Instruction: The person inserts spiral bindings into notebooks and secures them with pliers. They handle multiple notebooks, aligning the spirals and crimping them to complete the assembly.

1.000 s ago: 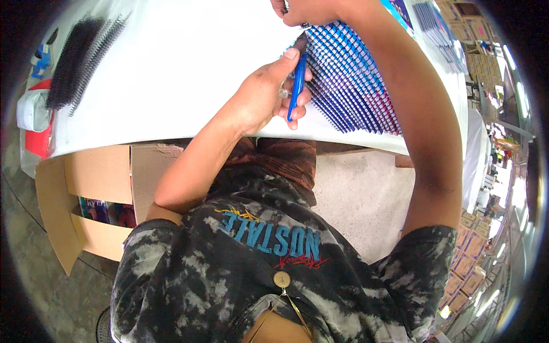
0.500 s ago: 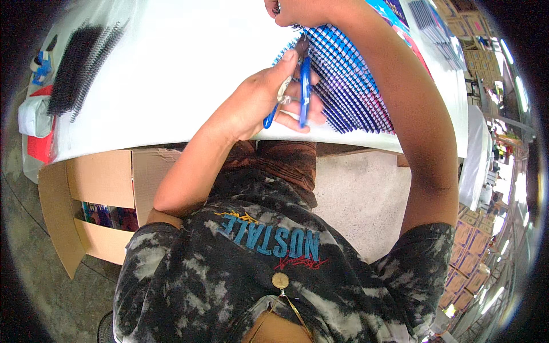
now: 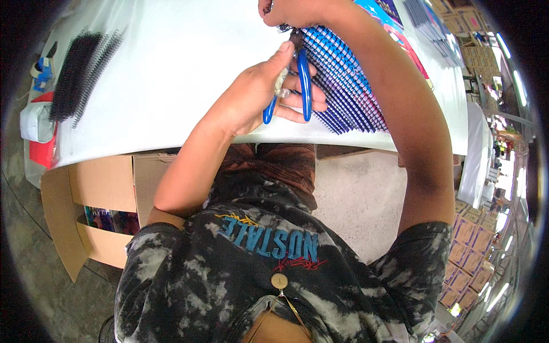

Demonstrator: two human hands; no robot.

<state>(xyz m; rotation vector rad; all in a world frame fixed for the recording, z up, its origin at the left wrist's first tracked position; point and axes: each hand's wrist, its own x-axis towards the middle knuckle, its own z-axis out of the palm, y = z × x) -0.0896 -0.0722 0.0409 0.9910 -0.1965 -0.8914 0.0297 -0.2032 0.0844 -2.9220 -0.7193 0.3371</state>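
Note:
My left hand [image 3: 266,88] is wrapped round a pair of blue-handled pliers [image 3: 305,86], with the handles spread and some fingers stretched out past them. The dark jaws point away from me, at the far corner of a fanned stack of spiral-bound notebooks [image 3: 343,74] with blue-to-purple edges. Reaching across above the stack, my right hand [image 3: 297,11] is partly cut off by the top edge of the picture. Its fingers are curled closed, and what they grip is hard to see. A bit of black coil [image 3: 283,27] shows just under it, beside the jaws.
Black spiral coils [image 3: 80,74] lie in a bundle at the left of the white table [image 3: 171,74]. A tape dispenser [image 3: 41,74] and a red-and-white package [image 3: 40,128] sit at its left edge. An open cardboard box [image 3: 103,188] stands below. More notebooks [image 3: 426,23] lie far right.
My left hand and the pliers have shifted slightly up and left, the jaws now closer to my right hand. My right hand has moved a little left.

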